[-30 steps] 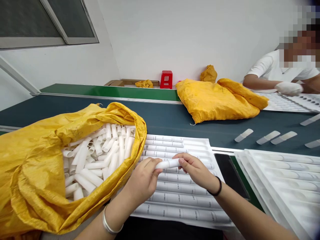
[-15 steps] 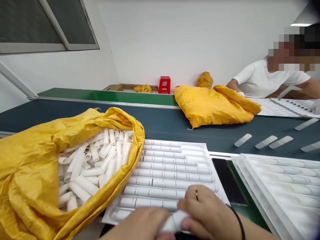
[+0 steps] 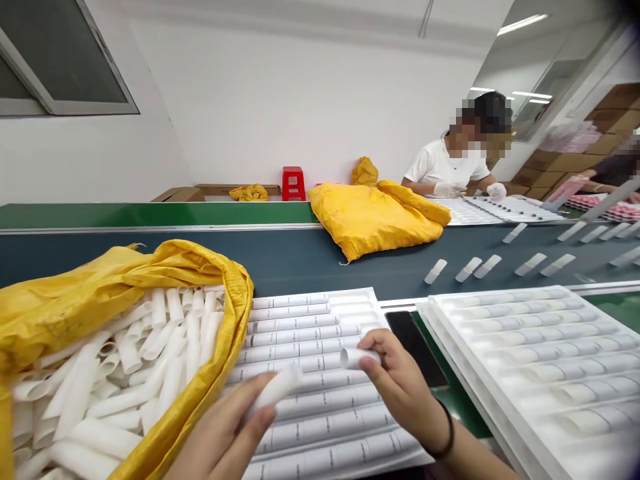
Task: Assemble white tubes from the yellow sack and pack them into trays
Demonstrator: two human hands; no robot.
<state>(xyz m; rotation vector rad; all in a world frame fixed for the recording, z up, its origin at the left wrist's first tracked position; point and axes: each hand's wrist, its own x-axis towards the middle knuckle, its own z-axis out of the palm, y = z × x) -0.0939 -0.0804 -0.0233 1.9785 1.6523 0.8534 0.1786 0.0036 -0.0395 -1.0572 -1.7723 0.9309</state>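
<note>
My left hand [image 3: 225,433] pinches a long white tube piece [image 3: 274,390] over the white tray [image 3: 367,300] of filled tubes. My right hand [image 3: 400,387] is closed on a short white cap piece [image 3: 354,358], held apart from the left piece. A black band circles my right wrist. To the left lies an open yellow sack [image 3: 75,293] full of loose white tubes [image 3: 130,360].
A stack of white moulded trays [image 3: 530,347] sits at right, a black phone [image 3: 415,337] beside the filled tray. Several tubes [image 3: 470,269] lie on the dark conveyor belt [image 3: 280,257]. Another yellow sack [image 3: 375,217] rests beyond. A person in white works at far right.
The two white pieces, held together between my hands before, are now apart, one in each hand. The view has swung up and right.
</note>
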